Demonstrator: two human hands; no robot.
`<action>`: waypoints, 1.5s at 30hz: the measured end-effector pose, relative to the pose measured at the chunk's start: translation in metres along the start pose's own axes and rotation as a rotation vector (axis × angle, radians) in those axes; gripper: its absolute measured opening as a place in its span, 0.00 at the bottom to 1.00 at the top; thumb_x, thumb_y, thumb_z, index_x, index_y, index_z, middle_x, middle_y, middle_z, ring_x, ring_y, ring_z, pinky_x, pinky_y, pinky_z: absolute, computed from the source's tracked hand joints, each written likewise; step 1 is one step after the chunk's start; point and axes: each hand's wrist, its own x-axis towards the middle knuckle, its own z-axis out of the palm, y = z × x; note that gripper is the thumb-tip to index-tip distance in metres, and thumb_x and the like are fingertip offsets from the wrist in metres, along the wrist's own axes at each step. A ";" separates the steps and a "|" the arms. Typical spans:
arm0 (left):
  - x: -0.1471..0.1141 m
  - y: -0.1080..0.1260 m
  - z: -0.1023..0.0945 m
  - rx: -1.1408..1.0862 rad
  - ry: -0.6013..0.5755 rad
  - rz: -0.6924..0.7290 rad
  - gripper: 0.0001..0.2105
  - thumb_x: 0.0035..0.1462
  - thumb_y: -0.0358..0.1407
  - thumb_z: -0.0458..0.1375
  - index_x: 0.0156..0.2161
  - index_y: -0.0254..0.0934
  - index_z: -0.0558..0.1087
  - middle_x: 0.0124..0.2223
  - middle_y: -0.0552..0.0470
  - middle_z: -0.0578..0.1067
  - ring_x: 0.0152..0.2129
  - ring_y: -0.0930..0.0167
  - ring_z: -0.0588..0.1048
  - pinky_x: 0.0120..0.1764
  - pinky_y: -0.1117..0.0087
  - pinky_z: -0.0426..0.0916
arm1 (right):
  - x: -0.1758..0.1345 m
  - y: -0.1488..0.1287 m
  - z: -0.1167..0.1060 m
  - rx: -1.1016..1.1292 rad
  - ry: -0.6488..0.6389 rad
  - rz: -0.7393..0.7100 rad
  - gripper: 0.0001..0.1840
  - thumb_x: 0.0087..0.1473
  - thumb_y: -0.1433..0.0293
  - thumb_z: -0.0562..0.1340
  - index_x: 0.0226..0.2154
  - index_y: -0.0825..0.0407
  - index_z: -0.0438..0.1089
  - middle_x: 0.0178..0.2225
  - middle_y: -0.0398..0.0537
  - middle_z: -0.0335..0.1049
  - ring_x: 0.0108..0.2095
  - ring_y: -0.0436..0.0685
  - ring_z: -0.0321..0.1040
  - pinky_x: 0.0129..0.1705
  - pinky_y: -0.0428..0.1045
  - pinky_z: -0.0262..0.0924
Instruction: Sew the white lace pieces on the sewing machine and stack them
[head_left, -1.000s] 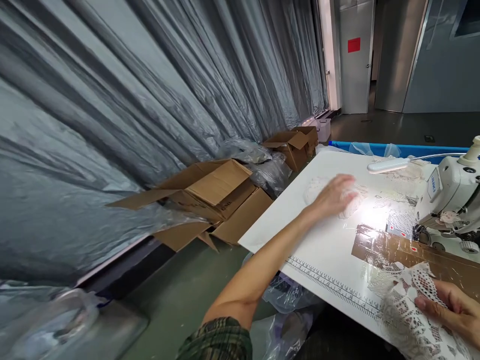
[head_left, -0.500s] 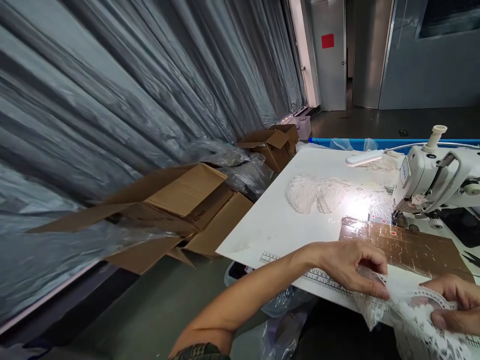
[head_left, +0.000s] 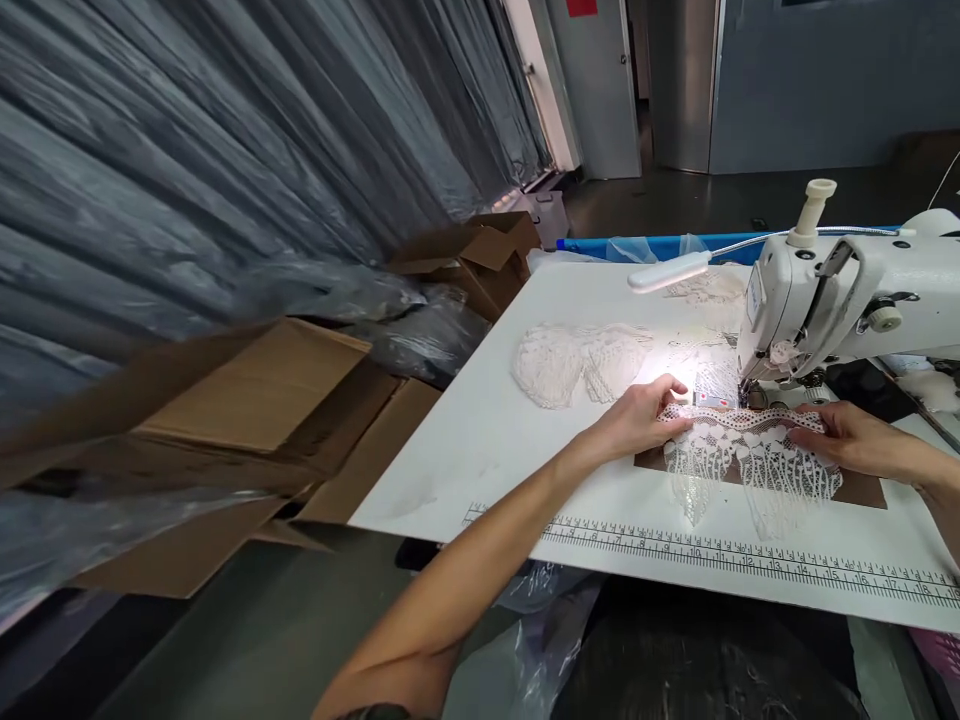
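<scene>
My left hand (head_left: 646, 415) pinches the left end of a strip of white lace (head_left: 750, 445). At the other end, the fingers of my right hand (head_left: 844, 437) are closed on the same lace. Its scalloped top edge stretches between both hands, just in front of the needle area of a white sewing machine (head_left: 825, 290). The lower lace panels hang toward me over a brown sheet (head_left: 862, 490) on the white table (head_left: 480, 470). Left of the machine, another piece of white lace (head_left: 551, 365) lies flat.
More lace (head_left: 712, 285) lies behind the machine's lamp (head_left: 670, 271). A printed ruler (head_left: 697, 553) runs along the table's front edge. Open cardboard boxes (head_left: 255, 390) and clear plastic bags (head_left: 427, 330) stand on the floor to the left, beside a grey curtain (head_left: 262, 130).
Both hands have carried the lace from the table's front edge forward to the sewing machine and spread it out flat. The camera view has shifted right and down.
</scene>
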 end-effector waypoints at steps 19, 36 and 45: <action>0.054 0.006 0.009 0.546 -0.075 0.391 0.19 0.70 0.40 0.45 0.59 0.37 0.68 0.65 0.41 0.67 0.57 0.59 0.70 0.56 0.59 0.61 | -0.004 0.014 -0.004 -0.107 0.116 0.026 0.33 0.35 0.47 0.73 0.18 0.46 0.51 0.19 0.35 0.43 0.21 0.48 0.42 0.21 0.48 0.39; 0.051 0.000 0.000 0.315 0.020 0.372 0.17 0.68 0.38 0.49 0.58 0.36 0.68 0.66 0.37 0.64 0.58 0.59 0.69 0.56 0.56 0.66 | -0.017 -0.004 0.025 0.316 0.265 0.086 0.34 0.25 0.48 0.78 0.31 0.50 0.71 0.27 0.43 0.69 0.25 0.51 0.64 0.22 0.47 0.64; 0.002 0.018 -0.002 -0.569 -0.381 -0.069 0.33 0.59 0.60 0.56 0.56 0.31 0.67 0.37 0.48 0.75 0.29 0.70 0.76 0.30 0.70 0.70 | 0.010 -0.037 0.066 0.462 0.107 -0.029 0.34 0.35 0.45 0.75 0.37 0.52 0.74 0.33 0.49 0.75 0.33 0.56 0.74 0.33 0.50 0.75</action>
